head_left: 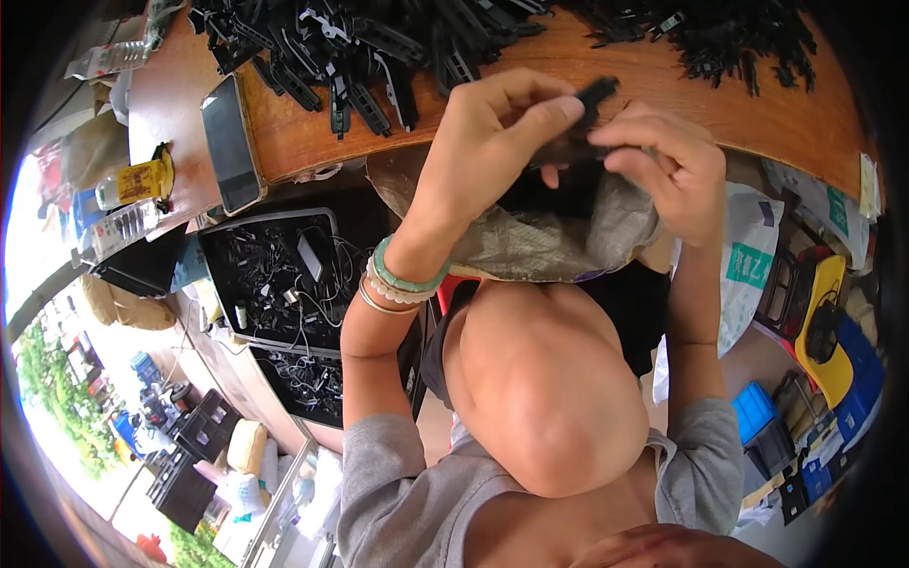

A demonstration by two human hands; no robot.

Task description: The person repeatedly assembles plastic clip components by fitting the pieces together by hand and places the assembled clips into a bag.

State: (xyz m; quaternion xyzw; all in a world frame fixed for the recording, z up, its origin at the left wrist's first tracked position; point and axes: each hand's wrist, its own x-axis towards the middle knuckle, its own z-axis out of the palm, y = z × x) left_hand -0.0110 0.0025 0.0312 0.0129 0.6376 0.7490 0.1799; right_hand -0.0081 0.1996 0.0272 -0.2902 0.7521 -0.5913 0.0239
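Note:
My left hand (pixel 502 133) pinches a small black plastic part (pixel 597 96) between thumb and fingers, above the table's front edge. Close on its right, my right hand (pixel 668 156) has its fingers bent together near the part's lower end; whatever it may hold is too small and blurred to name. Below both hands an open grey-brown sack (pixel 530 244) rests at my lap, with dark contents inside. Beyond my left hand a heap of long black plastic parts (pixel 350 57) lies on the wooden table (pixel 530 59).
Another heap of black parts (pixel 729 43) lies at the back right. A phone (pixel 231 144) sits on the table's left side. Black trays (pixel 275 275) with small parts and cables stand at the left. A white bag (pixel 753 275) and a yellow stool (pixel 822 331) are at the right.

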